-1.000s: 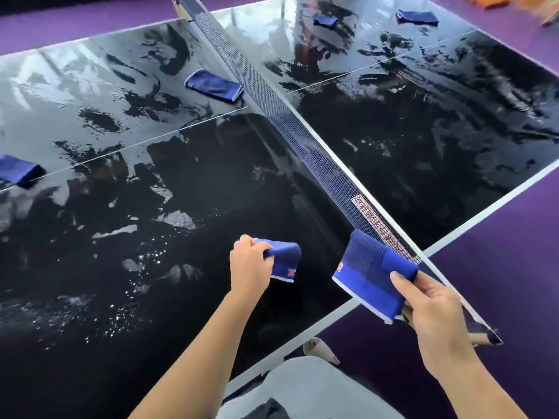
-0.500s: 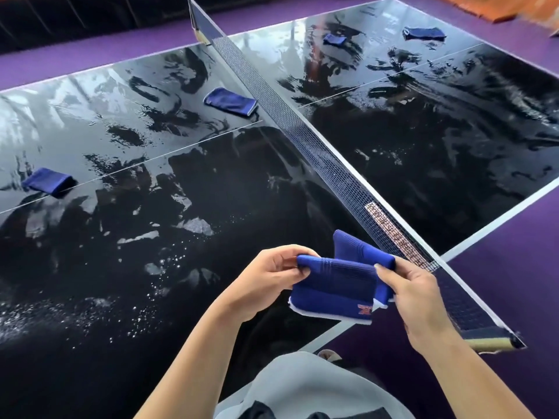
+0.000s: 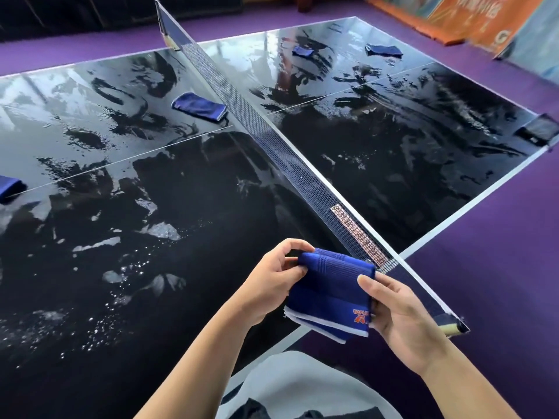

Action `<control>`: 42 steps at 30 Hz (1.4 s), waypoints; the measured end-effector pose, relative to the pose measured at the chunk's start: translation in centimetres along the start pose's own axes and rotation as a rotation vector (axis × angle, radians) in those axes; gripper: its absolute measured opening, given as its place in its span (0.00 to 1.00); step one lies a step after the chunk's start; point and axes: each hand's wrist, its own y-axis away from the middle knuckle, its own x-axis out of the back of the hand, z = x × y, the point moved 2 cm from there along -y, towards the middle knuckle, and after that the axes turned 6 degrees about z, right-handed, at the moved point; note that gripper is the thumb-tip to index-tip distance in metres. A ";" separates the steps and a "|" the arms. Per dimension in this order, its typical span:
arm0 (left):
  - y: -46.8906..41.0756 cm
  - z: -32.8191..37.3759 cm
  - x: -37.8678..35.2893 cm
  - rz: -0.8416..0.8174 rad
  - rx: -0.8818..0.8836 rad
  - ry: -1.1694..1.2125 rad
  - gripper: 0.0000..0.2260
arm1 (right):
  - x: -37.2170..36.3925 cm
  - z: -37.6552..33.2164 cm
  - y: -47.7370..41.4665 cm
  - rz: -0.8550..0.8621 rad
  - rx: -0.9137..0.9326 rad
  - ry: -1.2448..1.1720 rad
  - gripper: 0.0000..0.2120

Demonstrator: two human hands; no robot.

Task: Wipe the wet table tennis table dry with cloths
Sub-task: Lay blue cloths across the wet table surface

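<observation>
A black table tennis table (image 3: 187, 237) lies wet and shiny, with puddles and droplets over both halves. Folded blue cloths (image 3: 331, 293) with a white hem and an orange logo hang above the near edge beside the net. My left hand (image 3: 270, 282) pinches their left side and my right hand (image 3: 402, 316) grips their right side. Another blue cloth (image 3: 199, 105) lies on the left half near the net. One more blue cloth (image 3: 9, 187) shows at the left frame edge. On the far right half rest two blue cloths (image 3: 304, 51) (image 3: 384, 50).
The net (image 3: 272, 140) runs diagonally across the table to a post (image 3: 452, 328) by my right hand. A dark flat object (image 3: 537, 131) sits at the right end of the table. Purple floor (image 3: 499, 267) surrounds the table; orange banners (image 3: 459, 16) stand at the back right.
A second ago each hand held its own cloth apart. The hands came together, and both now hold the stacked blue cloths. The view tilted to show more of the far end.
</observation>
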 end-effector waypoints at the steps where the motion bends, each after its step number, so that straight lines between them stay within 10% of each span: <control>1: 0.1 0.0 -0.3 0.005 0.006 0.011 0.17 | 0.3 -0.1 0.0 -0.019 0.011 0.024 0.14; 13: 2.1 -0.1 -8.1 0.175 0.100 0.101 0.15 | 7.2 0.2 0.2 0.001 -0.028 0.087 0.11; 16: 4.4 0.2 -8.9 0.336 0.098 0.066 0.15 | 7.9 0.8 -1.0 -0.060 -0.095 0.048 0.26; 19: 7.2 -0.4 -8.0 0.587 0.104 0.077 0.13 | 7.2 1.2 -2.4 -0.232 -0.186 0.025 0.18; 27: 19.0 -1.9 -7.2 0.615 0.188 0.202 0.20 | 0.6 2.4 -1.5 -0.793 -0.304 0.117 0.21; 35: 29.9 -5.5 -4.4 1.059 0.115 0.271 0.12 | -7.3 7.2 6.5 -0.752 -0.095 0.515 0.10; 42: 42.7 -9.9 0.3 0.982 -0.108 0.606 0.14 | -14.9 14.9 16.7 -0.744 -0.128 0.604 0.08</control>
